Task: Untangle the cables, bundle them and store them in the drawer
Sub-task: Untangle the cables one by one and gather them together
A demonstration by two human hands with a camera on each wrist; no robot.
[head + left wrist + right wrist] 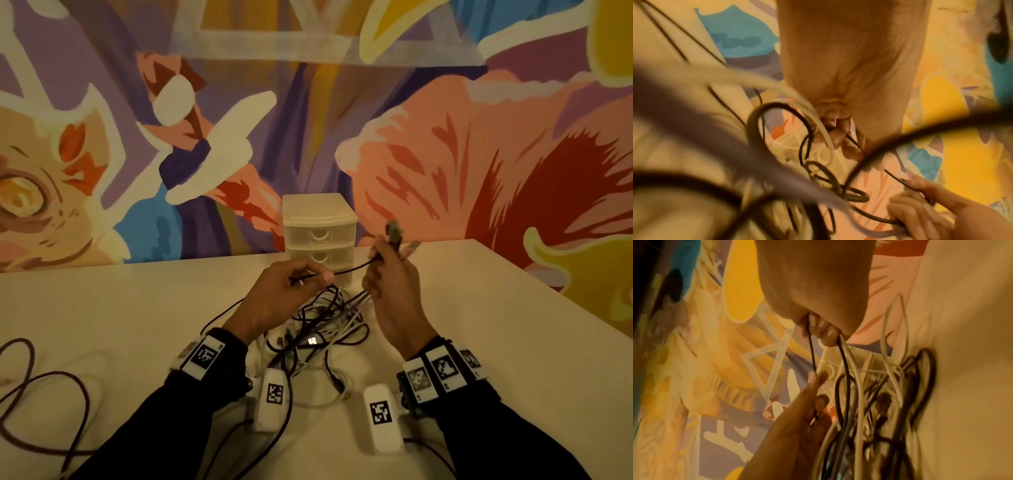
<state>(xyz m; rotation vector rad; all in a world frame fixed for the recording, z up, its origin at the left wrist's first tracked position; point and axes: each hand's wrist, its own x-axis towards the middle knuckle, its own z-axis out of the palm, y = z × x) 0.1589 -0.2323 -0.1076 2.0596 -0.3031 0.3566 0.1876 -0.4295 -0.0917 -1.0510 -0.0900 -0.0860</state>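
A tangle of black and white cables (322, 325) lies on the pale table (137, 308) in front of a small white three-drawer unit (318, 236) with all drawers closed. My left hand (323, 275) pinches a thin black cable (352, 269) that runs taut to my right hand (378, 260). The right hand grips several cable ends, their plugs (394, 233) raised above the tangle. In the right wrist view the right hand (822, 331) holds black and white strands, and the left hand (816, 378) pinches the thin black one in front of the drawer unit (830, 368).
A loose dark cable (41, 394) loops over the near left of the table. White tagged camera boxes (272, 397) hang under both wrists. The table's right edge (548, 291) runs diagonally. A painted wall stands right behind the drawer unit.
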